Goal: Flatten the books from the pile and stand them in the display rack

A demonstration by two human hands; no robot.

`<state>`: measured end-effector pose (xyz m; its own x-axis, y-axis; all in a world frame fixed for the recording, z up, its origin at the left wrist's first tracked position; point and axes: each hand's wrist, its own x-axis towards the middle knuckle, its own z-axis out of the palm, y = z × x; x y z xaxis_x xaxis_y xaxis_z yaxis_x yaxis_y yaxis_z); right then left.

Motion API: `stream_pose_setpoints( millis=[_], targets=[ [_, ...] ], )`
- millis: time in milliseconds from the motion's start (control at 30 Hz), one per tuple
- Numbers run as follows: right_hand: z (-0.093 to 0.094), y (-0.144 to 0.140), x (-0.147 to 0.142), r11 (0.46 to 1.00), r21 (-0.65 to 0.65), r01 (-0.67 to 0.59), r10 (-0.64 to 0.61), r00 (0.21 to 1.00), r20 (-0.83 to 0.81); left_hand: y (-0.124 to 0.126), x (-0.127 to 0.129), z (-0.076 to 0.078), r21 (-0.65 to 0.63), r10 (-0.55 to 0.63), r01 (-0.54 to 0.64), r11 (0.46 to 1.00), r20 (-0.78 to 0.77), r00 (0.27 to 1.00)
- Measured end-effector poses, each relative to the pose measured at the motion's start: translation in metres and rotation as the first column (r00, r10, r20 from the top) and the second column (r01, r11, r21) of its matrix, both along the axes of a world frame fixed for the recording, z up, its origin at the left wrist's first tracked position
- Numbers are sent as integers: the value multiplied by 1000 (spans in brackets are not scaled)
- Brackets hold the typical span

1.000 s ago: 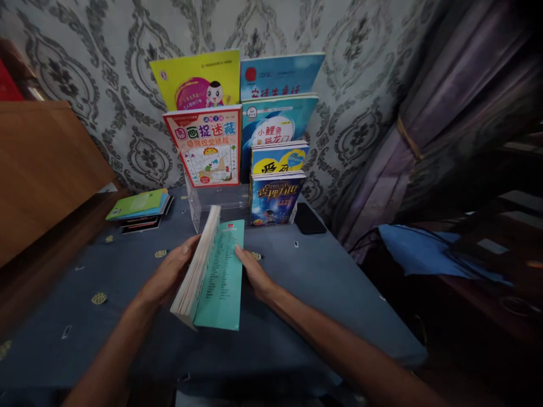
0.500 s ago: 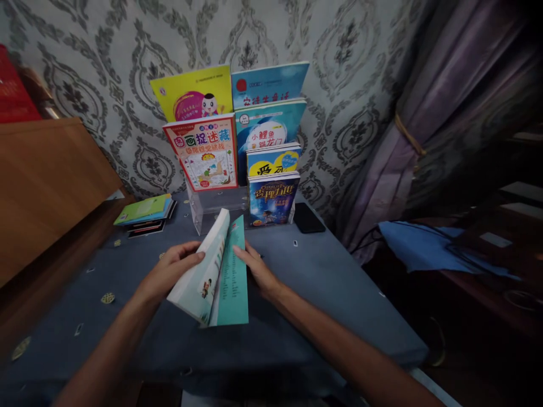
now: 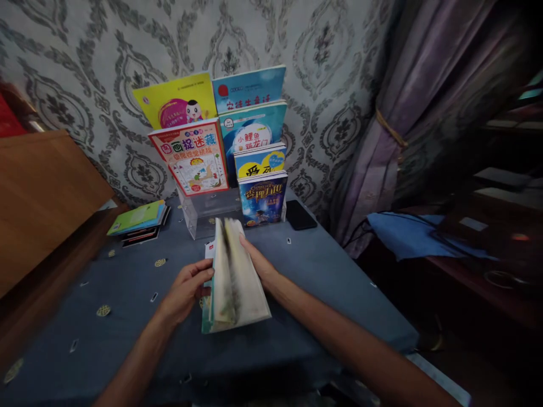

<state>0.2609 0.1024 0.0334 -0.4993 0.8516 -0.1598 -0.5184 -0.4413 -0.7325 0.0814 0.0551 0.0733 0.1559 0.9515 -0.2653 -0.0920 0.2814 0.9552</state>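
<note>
Between my two hands is a book [image 3: 248, 288] with pale pages and a teal cover edge, held partly open above the table. Some of its pages are smeared by motion. My left hand [image 3: 193, 288] grips the cover side at its left edge, thumb on top. At the upper right edge, my right hand [image 3: 258, 261] holds the pages with its thumb in front; its other fingers are hidden behind the book. Just beyond stands a clear acrylic rack [image 3: 199, 217] bearing several upright books, among them a dark blue one [image 3: 263, 200] and a red-bordered one [image 3: 195, 161].
A black phone [image 3: 301, 215] lies right of the rack. A small stack of books [image 3: 138, 220] rests at the back left of the cloth-covered table [image 3: 139, 333]. Brown wooden board [image 3: 46, 198] rises at the left; a purple curtain [image 3: 377, 158] hangs at the right.
The book has gone from showing its printed cover and teal flap to showing its inner pages. My right hand now holds the pages, my left the cover side. The view has shifted slightly.
</note>
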Motion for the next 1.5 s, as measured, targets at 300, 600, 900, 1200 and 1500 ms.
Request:
stream_pose_setpoints(
  millis=[300,600,900,1200,1500],
  targets=[
    [-19,23,6,964,-95,250,-230,955,187,18,-25,-42,288,397,-340,895,-170,902],
    [0,5,5,916,268,297,-323,945,58,18,9,-20,62,309,-334,940,257,916],
    [20,12,10,655,721,225,-494,850,184,38,-8,-30,492,442,-448,746,136,887],
    [-4,12,18,550,829,103,-570,771,283,56,-14,-44,491,358,-401,773,182,916],
    [-13,7,21,538,839,75,-650,670,357,55,-19,-49,463,364,-392,795,154,919]
  ],
)
